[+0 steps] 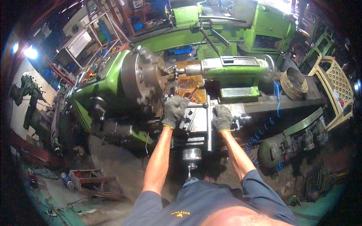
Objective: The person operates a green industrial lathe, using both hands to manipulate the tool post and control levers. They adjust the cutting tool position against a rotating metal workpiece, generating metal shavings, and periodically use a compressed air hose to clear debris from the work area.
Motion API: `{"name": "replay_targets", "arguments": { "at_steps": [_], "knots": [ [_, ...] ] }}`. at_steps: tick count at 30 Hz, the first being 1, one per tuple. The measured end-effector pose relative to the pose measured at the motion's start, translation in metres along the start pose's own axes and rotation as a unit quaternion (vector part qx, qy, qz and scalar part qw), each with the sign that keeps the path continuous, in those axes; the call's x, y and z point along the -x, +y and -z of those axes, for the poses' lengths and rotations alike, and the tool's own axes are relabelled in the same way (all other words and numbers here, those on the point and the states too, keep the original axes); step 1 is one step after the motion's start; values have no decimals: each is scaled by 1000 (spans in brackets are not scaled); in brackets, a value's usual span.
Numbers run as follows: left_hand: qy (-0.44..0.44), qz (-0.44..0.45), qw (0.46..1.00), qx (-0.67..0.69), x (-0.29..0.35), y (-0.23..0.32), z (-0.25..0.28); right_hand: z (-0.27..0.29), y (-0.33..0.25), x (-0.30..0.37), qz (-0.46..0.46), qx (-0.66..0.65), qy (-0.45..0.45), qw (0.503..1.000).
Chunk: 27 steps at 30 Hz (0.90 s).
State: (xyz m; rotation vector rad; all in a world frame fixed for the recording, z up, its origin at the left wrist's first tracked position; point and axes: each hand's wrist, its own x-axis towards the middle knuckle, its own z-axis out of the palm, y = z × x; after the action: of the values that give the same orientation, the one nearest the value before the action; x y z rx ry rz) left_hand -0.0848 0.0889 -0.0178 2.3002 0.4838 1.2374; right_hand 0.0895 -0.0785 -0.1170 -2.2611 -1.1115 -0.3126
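I stand at a green lathe [113, 81] with a large grey chuck [141, 75]. My left hand [173, 111], in a grey knit glove, is closed around the tool post by a black-knobbed lever [198, 105] on the carriage. My right hand [222, 117], also gloved, grips a part of the compound slide [237, 113] just right of it. A small workpiece [175, 71] sits between the chuck and the green tailstock [233, 67]. Brown oily liquid pools on the bed behind the tool post. A round handwheel [191, 154] sticks out toward me below the carriage.
A second green machine [264, 30] stands behind the lathe. A round metal ring [294, 83] lies on the bed's right end, beside a beige plastic chair [337, 90]. An electric motor [275, 150] and blue coiled hose [256, 145] lie lower right. Scrap and cables litter the floor lower left.
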Motion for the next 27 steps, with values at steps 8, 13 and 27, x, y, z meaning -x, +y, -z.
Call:
{"name": "replay_targets", "arguments": {
  "at_steps": [8, 13, 27],
  "knots": [
    [-23, -12, 999, -19, 1, -5, 0, -1, 3, 0, 11, -4, 12, 1000],
    [-18, -13, 1000, -14, 1, -3, 0, -4, 4, 2, 34, -24, 43, 998],
    [-13, 14, 1000, 0, 2, -6, -3, 0, 1, 3, 16, -25, 24, 999]
  ]
}}
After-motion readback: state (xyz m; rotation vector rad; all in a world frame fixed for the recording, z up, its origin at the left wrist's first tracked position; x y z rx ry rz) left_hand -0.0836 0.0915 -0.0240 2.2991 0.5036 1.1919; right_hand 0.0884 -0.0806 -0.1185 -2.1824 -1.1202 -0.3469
